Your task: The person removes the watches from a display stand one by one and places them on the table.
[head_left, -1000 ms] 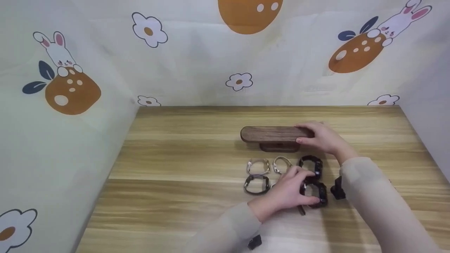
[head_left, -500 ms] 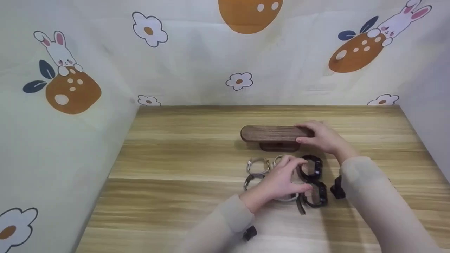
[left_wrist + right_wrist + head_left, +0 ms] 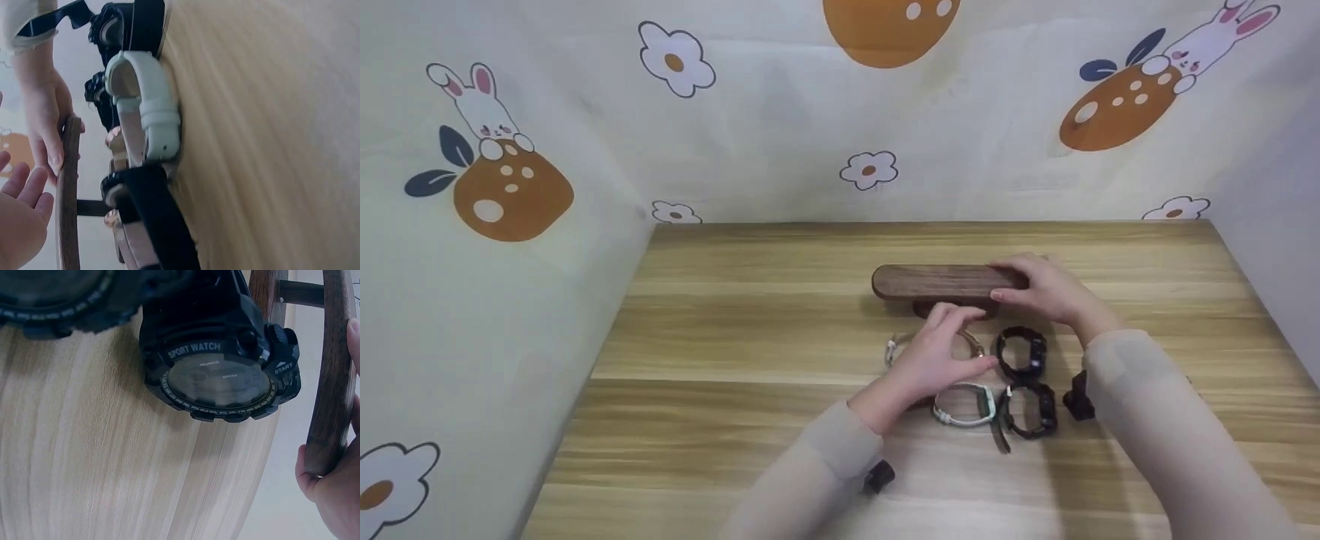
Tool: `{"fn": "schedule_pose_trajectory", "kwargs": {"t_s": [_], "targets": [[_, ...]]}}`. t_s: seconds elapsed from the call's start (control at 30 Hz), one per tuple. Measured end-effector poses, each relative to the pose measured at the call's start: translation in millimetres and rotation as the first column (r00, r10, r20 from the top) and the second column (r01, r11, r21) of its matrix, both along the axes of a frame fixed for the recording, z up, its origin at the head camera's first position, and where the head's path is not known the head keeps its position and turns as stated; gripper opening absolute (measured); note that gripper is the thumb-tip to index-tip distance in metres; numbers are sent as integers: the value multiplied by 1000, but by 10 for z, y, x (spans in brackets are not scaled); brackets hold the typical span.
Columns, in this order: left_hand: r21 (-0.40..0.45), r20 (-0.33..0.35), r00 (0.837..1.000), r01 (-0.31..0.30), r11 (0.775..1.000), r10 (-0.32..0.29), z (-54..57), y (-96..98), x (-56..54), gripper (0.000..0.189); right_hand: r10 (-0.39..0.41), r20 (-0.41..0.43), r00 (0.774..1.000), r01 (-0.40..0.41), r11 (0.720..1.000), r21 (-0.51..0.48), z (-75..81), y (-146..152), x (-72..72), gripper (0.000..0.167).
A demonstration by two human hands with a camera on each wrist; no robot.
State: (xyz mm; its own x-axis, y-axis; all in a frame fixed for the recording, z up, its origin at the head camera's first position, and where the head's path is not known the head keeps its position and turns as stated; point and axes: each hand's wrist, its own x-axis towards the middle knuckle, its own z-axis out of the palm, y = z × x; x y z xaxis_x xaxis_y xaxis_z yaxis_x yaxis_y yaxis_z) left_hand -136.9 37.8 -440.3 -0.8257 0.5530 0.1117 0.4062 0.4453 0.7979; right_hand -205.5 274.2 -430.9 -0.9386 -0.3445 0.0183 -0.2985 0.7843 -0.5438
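My right hand [image 3: 1050, 292] grips the right end of a dark wooden watch stand [image 3: 930, 281], thumb at the front and fingers behind. My left hand [image 3: 926, 364] hovers over the left part of a group of wristwatches, thumb and fingers apart, holding nothing. Its fingertips are just in front of the stand's base. To its right stand two black sport watches, one behind [image 3: 1039, 356] and one in front [image 3: 1048, 411]. A white watch [image 3: 990, 403] is below the left hand. A dark-strapped watch [image 3: 154, 202] shows in the left wrist view; in the head view, the left hand mostly hides it.
A wood-grain table [image 3: 720, 315] carries everything. Patterned cloth walls [image 3: 780, 150] rise behind and at the sides. Small black devices sit at each wrist, one by the right sleeve [image 3: 1078, 397] and one by the left sleeve [image 3: 879, 476].
My left hand has moved left and away from me, off the front black watch, past the white watch, toward the stand. The right hand has stayed on the stand.
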Motion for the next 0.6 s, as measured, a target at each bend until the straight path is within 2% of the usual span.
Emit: {"fn": "schedule_pose_trajectory", "kwargs": {"t_s": [0.33,0.6], "targets": [[32,26,996,-88,996,87,29,-147,-175,65,-8,25,1000,8,1000,-2,0,7,-43,61],[-27,-18,995,-102,994,101,5,-233,-230,65,4,34,999,-3,1000,-17,-8,3,-36,60]]}}
